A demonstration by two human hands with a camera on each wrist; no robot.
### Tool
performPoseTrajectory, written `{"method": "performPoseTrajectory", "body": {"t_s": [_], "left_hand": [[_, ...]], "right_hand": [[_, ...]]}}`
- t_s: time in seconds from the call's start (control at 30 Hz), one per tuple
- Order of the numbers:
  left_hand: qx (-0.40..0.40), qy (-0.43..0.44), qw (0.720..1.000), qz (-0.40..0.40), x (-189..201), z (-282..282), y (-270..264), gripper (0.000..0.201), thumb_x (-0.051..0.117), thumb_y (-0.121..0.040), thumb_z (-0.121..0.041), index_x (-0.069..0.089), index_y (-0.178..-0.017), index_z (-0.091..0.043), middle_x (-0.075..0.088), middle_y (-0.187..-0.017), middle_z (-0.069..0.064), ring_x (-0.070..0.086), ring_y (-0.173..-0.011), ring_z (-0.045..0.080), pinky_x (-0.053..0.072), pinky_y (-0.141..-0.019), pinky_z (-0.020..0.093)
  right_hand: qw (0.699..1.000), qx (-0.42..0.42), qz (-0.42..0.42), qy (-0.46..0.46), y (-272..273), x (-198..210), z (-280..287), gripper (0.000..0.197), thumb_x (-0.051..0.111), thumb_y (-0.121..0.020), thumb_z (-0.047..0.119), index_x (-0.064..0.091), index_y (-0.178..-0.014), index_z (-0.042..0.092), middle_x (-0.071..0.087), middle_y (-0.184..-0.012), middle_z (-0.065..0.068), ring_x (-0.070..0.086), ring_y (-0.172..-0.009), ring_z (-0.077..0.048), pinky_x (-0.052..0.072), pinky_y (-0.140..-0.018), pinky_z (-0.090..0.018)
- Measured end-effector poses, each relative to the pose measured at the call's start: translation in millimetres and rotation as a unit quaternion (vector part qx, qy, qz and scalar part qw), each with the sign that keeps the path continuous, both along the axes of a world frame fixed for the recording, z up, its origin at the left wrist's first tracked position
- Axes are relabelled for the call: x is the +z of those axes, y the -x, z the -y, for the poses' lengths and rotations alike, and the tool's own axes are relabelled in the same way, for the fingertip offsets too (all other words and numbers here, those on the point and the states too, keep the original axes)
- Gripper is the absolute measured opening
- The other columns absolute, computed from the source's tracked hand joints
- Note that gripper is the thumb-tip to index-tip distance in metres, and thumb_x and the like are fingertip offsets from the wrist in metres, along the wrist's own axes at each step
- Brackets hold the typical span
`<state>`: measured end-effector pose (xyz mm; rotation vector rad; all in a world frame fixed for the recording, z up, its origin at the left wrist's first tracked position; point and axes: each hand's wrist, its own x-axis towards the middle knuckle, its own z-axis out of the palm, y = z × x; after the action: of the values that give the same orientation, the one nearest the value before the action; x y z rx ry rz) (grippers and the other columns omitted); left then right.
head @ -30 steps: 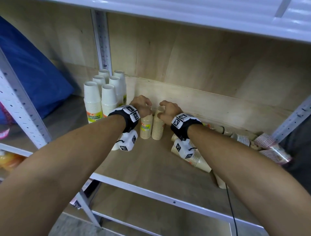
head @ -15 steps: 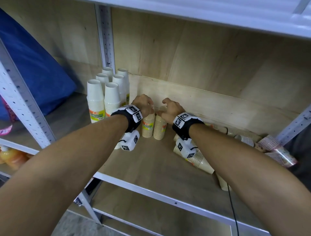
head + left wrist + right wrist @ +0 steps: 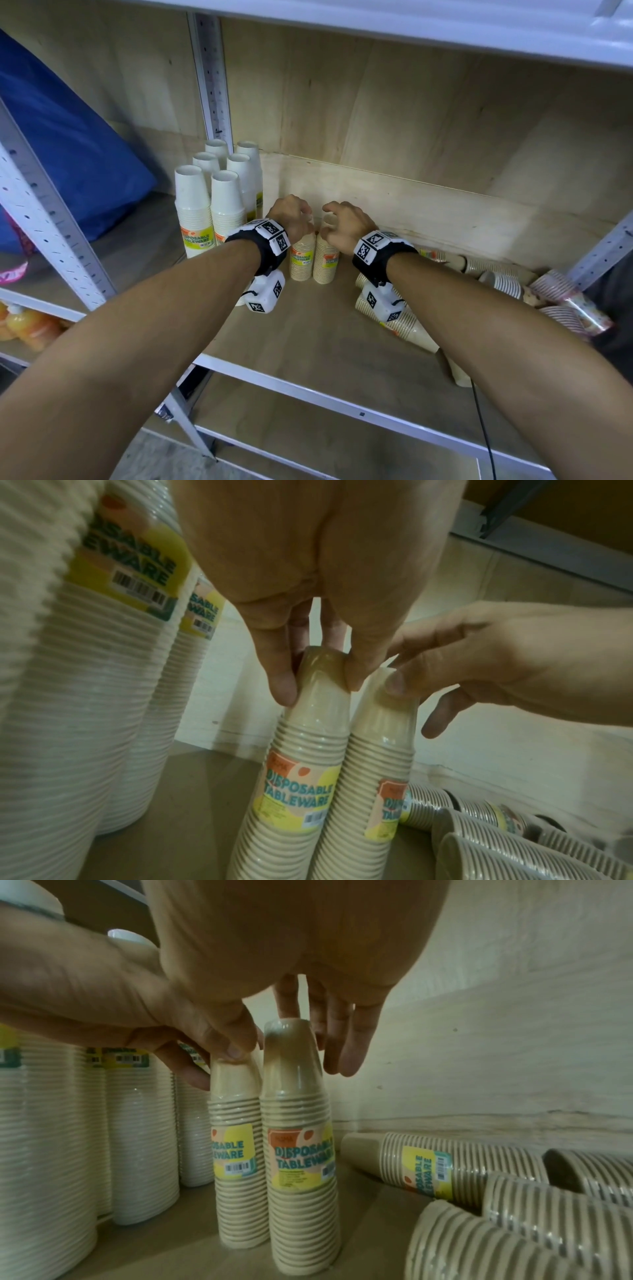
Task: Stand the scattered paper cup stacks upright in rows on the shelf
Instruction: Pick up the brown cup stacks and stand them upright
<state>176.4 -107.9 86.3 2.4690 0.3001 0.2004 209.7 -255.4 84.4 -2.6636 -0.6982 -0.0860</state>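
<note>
Two beige paper cup stacks stand upright side by side on the shelf (image 3: pixel 308 329), rims down. My left hand (image 3: pixel 293 216) pinches the top of the left stack (image 3: pixel 303 262), as the left wrist view shows on the same stack (image 3: pixel 304 764). My right hand (image 3: pixel 346 224) is curled over the top of the right stack (image 3: pixel 325 265). Its thumb presses the top cup (image 3: pixel 383 723) and its fingers (image 3: pixel 342 1045) hang behind the stack (image 3: pixel 298 1123). More beige stacks (image 3: pixel 407 322) lie on their sides under my right forearm.
Several taller white cup stacks (image 3: pixel 212 205) stand in rows at the left, close to the left beige stack. Striped stacks (image 3: pixel 503 281) and patterned stacks (image 3: pixel 575 305) lie at the back right. The back board, a post (image 3: pixel 212 78) and the shelf's front rail (image 3: pixel 308 387) bound the space.
Both hands stay on the tops of the two beige stacks, which remain upright side by side. Only the view has shifted slightly.
</note>
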Motion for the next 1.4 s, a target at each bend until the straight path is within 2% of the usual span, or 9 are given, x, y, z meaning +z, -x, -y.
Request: {"method": "performPoseTrajectory", "body": {"t_s": [0.07, 0.17, 0.3, 0.43, 0.57, 0.73, 0.9, 1.27, 1.4], "left_hand": [[0.002, -0.002, 1.000, 0.000, 0, 1, 0, 0.034, 0.075, -0.081, -0.020, 0.068, -0.114, -0.017, 0.064, -0.117, 0.005, 0.062, -0.102, 0.024, 0.050, -0.079, 0.027], [0.003, -0.002, 1.000, 0.004, 0, 0, -1, 0.031, 0.075, -0.081, -0.019, 0.069, -0.111, -0.017, 0.065, -0.117, 0.004, 0.061, -0.098, 0.022, 0.051, -0.080, 0.028], [0.005, 0.002, 1.000, 0.009, 0, 1, 0, 0.029, 0.074, -0.081, -0.019, 0.070, -0.110, -0.017, 0.065, -0.113, 0.002, 0.059, -0.092, 0.019, 0.050, -0.077, 0.027], [0.003, -0.001, 1.000, 0.010, 1, 2, 3, 0.029, 0.073, -0.081, -0.018, 0.070, -0.110, -0.017, 0.065, -0.114, 0.002, 0.061, -0.096, 0.021, 0.050, -0.077, 0.027], [0.000, -0.020, 1.000, 0.010, 4, 3, 5, 0.031, 0.072, -0.082, -0.019, 0.069, -0.113, -0.014, 0.065, -0.116, 0.003, 0.061, -0.100, 0.022, 0.048, -0.076, 0.026], [-0.013, -0.073, 0.997, -0.011, 12, 12, 7, 0.027, 0.065, -0.089, -0.014, 0.068, -0.113, -0.003, 0.065, -0.115, 0.014, 0.063, -0.103, 0.030, 0.055, -0.088, 0.039], [0.019, -0.081, 0.996, -0.012, 15, 14, -2, 0.029, 0.062, -0.091, -0.009, 0.065, -0.118, -0.002, 0.064, -0.120, 0.015, 0.064, -0.107, 0.030, 0.055, -0.091, 0.039], [0.089, -0.071, 0.993, -0.017, 11, -1, -27, 0.017, 0.054, -0.085, 0.000, 0.063, -0.097, -0.005, 0.066, -0.106, 0.012, 0.064, -0.096, 0.027, 0.050, -0.068, 0.029], [0.095, -0.076, 0.992, -0.034, 5, 0, -31, 0.020, 0.052, -0.084, 0.003, 0.062, -0.100, -0.004, 0.064, -0.109, 0.013, 0.064, -0.097, 0.029, 0.054, -0.075, 0.032]], "right_hand": [[1.000, 0.006, 0.002, -0.005, -2, 0, 2, 0.043, 0.058, -0.088, 0.022, 0.056, -0.131, 0.018, 0.059, -0.128, -0.009, 0.059, -0.113, -0.030, 0.050, -0.087, -0.032], [1.000, -0.014, 0.007, -0.012, -5, 0, 3, 0.036, 0.061, -0.090, 0.029, 0.060, -0.122, 0.014, 0.062, -0.122, -0.008, 0.060, -0.108, -0.028, 0.045, -0.077, -0.028], [1.000, -0.023, -0.004, -0.013, -5, 0, 2, 0.050, 0.061, -0.086, 0.038, 0.054, -0.131, 0.018, 0.058, -0.128, -0.009, 0.059, -0.112, -0.030, 0.049, -0.084, -0.034], [1.000, -0.004, -0.014, -0.010, -5, 1, 4, 0.049, 0.060, -0.086, 0.025, 0.054, -0.134, 0.020, 0.058, -0.132, -0.009, 0.058, -0.116, -0.030, 0.051, -0.091, -0.035], [1.000, -0.009, -0.015, -0.013, -6, 2, 4, 0.041, 0.061, -0.087, 0.022, 0.058, -0.127, 0.017, 0.062, -0.126, -0.009, 0.060, -0.111, -0.029, 0.051, -0.088, -0.032], [1.000, -0.006, -0.015, -0.011, -10, 4, 2, 0.035, 0.065, -0.085, 0.025, 0.059, -0.119, 0.015, 0.064, -0.114, -0.008, 0.061, -0.102, -0.028, 0.043, -0.074, -0.027], [1.000, 0.000, -0.015, -0.027, -18, 9, 0, 0.033, 0.066, -0.085, 0.024, 0.059, -0.116, 0.014, 0.063, -0.115, -0.008, 0.060, -0.104, -0.028, 0.043, -0.076, -0.027], [0.998, 0.016, -0.021, -0.059, -34, 11, -15, 0.033, 0.067, -0.087, 0.022, 0.059, -0.118, 0.014, 0.062, -0.115, -0.006, 0.059, -0.105, -0.025, 0.041, -0.075, -0.026], [0.998, 0.023, -0.028, -0.057, -39, 6, -21, 0.029, 0.065, -0.087, 0.020, 0.060, -0.115, 0.014, 0.063, -0.111, -0.004, 0.060, -0.103, -0.024, 0.038, -0.073, -0.025]]}}
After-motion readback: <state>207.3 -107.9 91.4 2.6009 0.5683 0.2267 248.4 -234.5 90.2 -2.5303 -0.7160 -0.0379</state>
